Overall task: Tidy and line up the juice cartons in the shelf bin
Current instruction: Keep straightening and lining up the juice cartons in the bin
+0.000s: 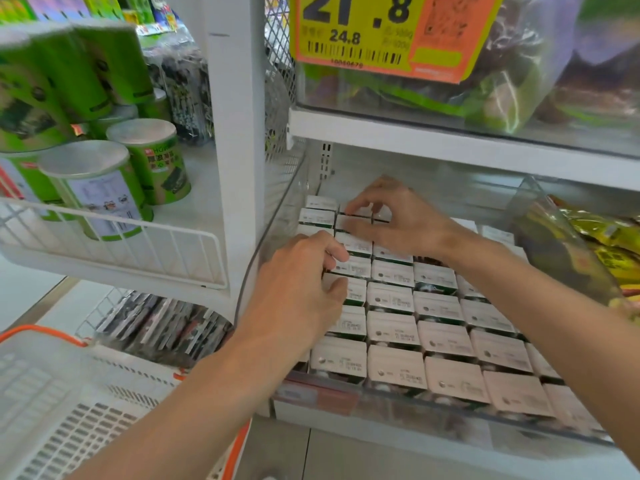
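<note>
Several small juice cartons (pixel 393 332) with white tops stand in rows inside a clear plastic shelf bin (pixel 381 393). My left hand (pixel 298 292) lies over the left column, its thumb and curled fingers pinching a carton (pixel 353 268) there. My right hand (pixel 398 220) reaches to the back rows, fingertips pinching the top of a rear carton (pixel 356 221). Both forearms cross over the front rows and hide some cartons.
A white upright post (pixel 239 150) borders the bin on the left. Green cans (pixel 100 188) sit on the left wire shelf. A clear divider (pixel 540 216) separates yellow snack bags (pixel 609 244). A price sign (pixel 381 32) hangs above. A white basket (pixel 52 410) is lower left.
</note>
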Demonstrator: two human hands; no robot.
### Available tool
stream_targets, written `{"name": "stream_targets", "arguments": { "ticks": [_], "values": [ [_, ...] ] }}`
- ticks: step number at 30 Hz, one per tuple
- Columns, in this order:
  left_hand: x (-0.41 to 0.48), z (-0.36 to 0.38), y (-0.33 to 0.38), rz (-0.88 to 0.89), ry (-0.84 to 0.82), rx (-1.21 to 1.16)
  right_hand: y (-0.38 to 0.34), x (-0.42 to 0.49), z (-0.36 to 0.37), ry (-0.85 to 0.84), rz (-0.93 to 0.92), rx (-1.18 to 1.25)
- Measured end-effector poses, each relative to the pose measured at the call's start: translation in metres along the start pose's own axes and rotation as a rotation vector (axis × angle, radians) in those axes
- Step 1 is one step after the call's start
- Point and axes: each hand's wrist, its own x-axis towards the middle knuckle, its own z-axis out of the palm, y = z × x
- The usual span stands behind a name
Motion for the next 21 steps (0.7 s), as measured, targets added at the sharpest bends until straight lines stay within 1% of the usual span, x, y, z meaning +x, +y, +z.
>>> {"name": "stream_targets", "arguments": {
  "ticks": [2,5,10,14,16,18,21],
  "values": [
    [0.000,0.000,0.000,-0.005,0.000,-0.005,-0.010,0.009,0.004,0.013,-0.042,-0.002],
    [-0.001,0.000,-0.002,0.000,0.001,-0.018,-0.022,0.024,0.006,-0.011,-0.103,-0.060],
    [0.000,0.001,-0.004,0.006,0.002,-0.027,-0.028,0.042,-0.004,-0.168,-0.124,-0.198],
    [0.001,0.003,-0.004,-0.009,0.012,-0.041,-0.032,0.048,-0.004,-0.212,-0.110,-0.239],
    [0.001,0.004,-0.005,-0.017,0.019,-0.059,-0.032,0.046,-0.003,-0.194,-0.096,-0.182],
    [0.002,0.004,-0.006,-0.021,0.021,-0.069,-0.031,0.040,-0.005,-0.123,-0.086,-0.074],
    [0.003,0.005,-0.005,-0.024,0.029,-0.085,-0.033,0.026,-0.008,0.013,-0.063,0.198]
  ]
}}
